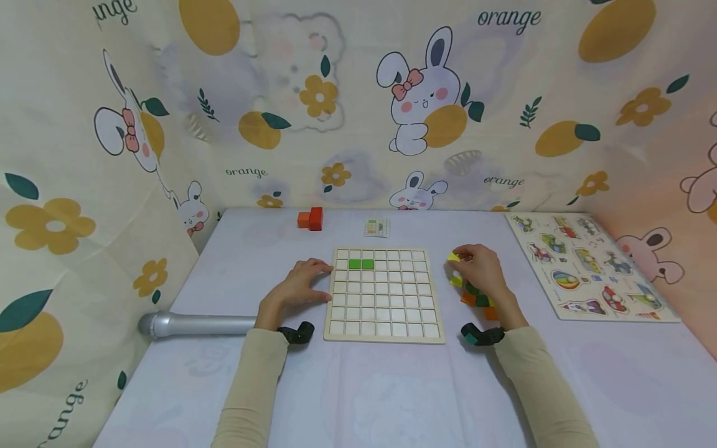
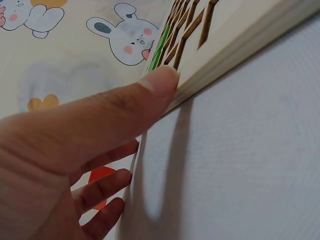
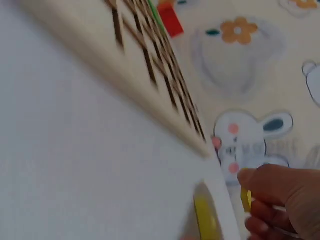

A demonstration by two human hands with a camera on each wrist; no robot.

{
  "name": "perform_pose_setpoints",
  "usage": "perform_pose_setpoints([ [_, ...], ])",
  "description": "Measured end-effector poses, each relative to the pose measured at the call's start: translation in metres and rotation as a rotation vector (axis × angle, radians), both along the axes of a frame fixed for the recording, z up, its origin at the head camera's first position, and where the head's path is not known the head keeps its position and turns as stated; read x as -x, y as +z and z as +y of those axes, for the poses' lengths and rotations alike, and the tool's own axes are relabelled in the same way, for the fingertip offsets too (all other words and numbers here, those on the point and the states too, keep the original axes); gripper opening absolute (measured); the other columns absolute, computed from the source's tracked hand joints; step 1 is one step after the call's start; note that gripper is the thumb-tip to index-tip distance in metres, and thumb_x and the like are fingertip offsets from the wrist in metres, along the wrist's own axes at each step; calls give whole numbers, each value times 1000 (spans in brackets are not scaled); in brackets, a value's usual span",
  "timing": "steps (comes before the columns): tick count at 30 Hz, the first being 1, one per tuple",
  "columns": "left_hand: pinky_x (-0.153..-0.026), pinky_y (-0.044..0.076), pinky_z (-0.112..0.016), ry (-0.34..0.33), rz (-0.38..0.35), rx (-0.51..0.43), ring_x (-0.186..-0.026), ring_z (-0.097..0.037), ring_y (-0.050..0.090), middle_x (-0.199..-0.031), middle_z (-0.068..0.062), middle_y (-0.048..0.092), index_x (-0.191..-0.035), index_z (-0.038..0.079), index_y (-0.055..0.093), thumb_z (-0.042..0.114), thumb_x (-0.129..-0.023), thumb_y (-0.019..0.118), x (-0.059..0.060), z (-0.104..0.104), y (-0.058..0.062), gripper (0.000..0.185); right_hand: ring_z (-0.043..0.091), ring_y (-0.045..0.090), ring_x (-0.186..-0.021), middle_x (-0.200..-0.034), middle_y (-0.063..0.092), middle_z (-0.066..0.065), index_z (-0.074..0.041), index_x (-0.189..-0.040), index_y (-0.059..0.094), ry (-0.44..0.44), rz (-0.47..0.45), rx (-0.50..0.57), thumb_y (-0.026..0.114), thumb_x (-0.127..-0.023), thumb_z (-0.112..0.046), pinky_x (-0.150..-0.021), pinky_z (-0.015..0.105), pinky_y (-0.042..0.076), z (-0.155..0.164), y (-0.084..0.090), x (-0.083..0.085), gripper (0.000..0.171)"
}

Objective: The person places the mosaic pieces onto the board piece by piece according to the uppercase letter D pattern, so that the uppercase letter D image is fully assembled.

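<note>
A pale wooden grid board lies on the table, with two green square tiles in its second row from the back. My left hand is at the board's left edge. In the left wrist view its thumb touches the rim, while the other fingers are loosely extended beside it. Right of the board, my right hand pinches a yellow tile between thumb and fingers. Another yellow tile lies on the table below it. Orange and green tiles are bunched under this hand, partly hidden.
Red and orange blocks stand at the back left, and a small patterned card lies behind the board. A picture puzzle board is at the right. A grey cylindrical bar lies at the left, by the left wrist.
</note>
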State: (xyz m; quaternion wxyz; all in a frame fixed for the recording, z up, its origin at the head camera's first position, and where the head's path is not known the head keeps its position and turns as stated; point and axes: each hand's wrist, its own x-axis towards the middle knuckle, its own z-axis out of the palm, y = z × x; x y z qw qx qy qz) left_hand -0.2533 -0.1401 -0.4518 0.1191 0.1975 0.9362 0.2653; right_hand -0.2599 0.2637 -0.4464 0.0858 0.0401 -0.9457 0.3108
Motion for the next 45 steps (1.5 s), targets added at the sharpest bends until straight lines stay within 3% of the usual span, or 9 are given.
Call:
perform_pose_setpoints([
  [6,-104,33,-47,-3,6,-14,-125,-27,33,-138,-8,43,-134,14,50,31,-76,77,-1,0,1,66,30,58,-92,-101,61,17,2,-108,65,197,41,93,71,-82,-14,-82,44,49,-36,3,8,31],
  [13,-104,34,-46,5,-2,-7,-126,-27,33,-138,-7,43,-135,15,50,31,-76,77,-2,2,1,67,24,59,-94,-102,62,10,-4,-107,65,335,16,149,71,-82,-13,-81,38,52,-84,-6,17,27],
  [22,-104,33,-47,7,-4,-13,-127,-26,32,-139,-7,42,-135,15,50,31,-76,77,-1,2,0,66,21,58,-93,-98,65,5,-7,-99,70,378,81,63,73,-82,-15,-81,36,49,-119,-13,20,19],
  [34,-104,34,-47,17,-4,-11,-127,-27,32,-139,-7,42,-134,15,50,32,-76,77,-1,1,0,66,26,55,-94,-98,65,7,-8,-90,74,398,152,9,72,-82,-13,-82,40,46,-123,-17,20,10],
  [45,-104,34,-46,22,-7,-8,-126,-26,33,-139,-7,42,-134,16,51,31,-76,77,-1,1,1,66,27,53,-88,-97,63,10,-7,-91,74,424,170,1,70,-83,-8,-77,39,44,-125,-17,20,9],
])
